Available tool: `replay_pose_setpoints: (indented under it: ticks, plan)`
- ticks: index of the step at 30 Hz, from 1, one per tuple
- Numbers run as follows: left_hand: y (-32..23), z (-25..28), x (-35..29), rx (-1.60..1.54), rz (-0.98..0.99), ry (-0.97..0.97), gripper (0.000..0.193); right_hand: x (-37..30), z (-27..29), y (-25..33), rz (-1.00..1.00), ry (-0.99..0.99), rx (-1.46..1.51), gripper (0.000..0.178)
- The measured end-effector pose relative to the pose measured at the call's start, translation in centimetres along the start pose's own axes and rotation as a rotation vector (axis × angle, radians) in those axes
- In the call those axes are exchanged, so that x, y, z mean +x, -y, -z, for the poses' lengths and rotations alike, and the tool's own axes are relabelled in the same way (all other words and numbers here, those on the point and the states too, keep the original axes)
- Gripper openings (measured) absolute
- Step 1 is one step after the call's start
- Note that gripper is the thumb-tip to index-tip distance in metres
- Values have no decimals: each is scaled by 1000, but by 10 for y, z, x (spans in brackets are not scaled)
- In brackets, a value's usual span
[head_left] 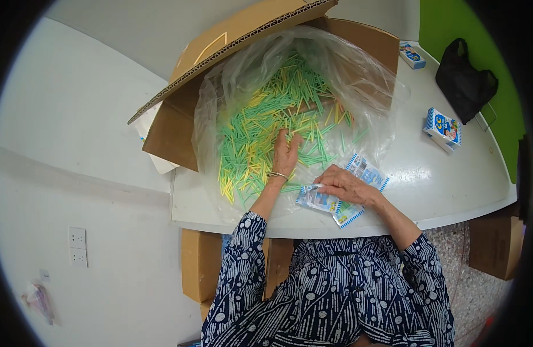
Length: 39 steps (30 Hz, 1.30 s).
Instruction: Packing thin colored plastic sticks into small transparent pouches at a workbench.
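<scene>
Left hand [285, 155]: centre of the frame, reaching in among the sticks, fingers bent downward; from my end I cannot tell whether its grip is closed on any of them. A bracelet [278, 174] circles the wrist.

Right hand [348, 186]: just right of centre, its grip closed on the near packet [316, 199], blue and white, with thumb and fingers at its upper edge.

Sticks: one large heap, thin, mostly green [320, 151] and yellow [226, 186], with a few orange ones toward the right side; upper centre of the frame, spread loosely inside the clear plastic bag [370, 118].

Second packet [369, 172]: blue and white with striped edges, up and right of the right hand. A further packet portion [350, 213], with green showing, lies just below that hand; I cannot tell whether it is separate.

Cardboard box [179, 132]: large, flaps open, around the bag, upper centre.

Counter [480, 173]: white, curved by the lens, carrying all the above.

Small cartons, two: one [442, 130] at right, one [413, 55] at upper right, both blue and white.

Black bag [466, 87]: upper right, near the nearer carton.

Socket plate [78, 247]: white, on the wall, lower left.
</scene>
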<state>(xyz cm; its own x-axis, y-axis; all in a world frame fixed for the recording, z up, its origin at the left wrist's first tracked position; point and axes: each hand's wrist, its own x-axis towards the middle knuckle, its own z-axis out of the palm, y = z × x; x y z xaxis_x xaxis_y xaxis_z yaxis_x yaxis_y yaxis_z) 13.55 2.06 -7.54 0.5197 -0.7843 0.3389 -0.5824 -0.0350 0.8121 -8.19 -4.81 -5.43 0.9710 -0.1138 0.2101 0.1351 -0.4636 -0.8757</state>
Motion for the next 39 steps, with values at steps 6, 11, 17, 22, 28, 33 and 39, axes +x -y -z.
replay_pose_setpoints:
  ticks: [6, 11, 17, 22, 28, 33, 39]
  plan:
    - [1, 2, 2, -147, 25, 5, 19, 1, 14, 17, -328, -194, 550, 23]
    - [-37, 12, 24, -395, 87, -116, 16, 2, 27, 21, -342, -438, 624, 23]
    - [-96, 17, 27, -1022, 359, -44, 19, 0, 31, 25, -415, -438, 691, 23]
    - [-114, 18, 19, -1112, 357, -11, 25, -6, 31, 13, -373, -358, 826, 22]
    - [-133, 0, 7, -1007, 344, -16, 34, -12, 27, 6, -377, -307, 845, 23]
    - [-127, -2, 4, -925, 328, -36, 42, -18, 28, 1, -369, -282, 921, 24]
    - [-134, -10, -6, -900, 283, -29, 43, -19, 27, -2, -363, -312, 969, 24]
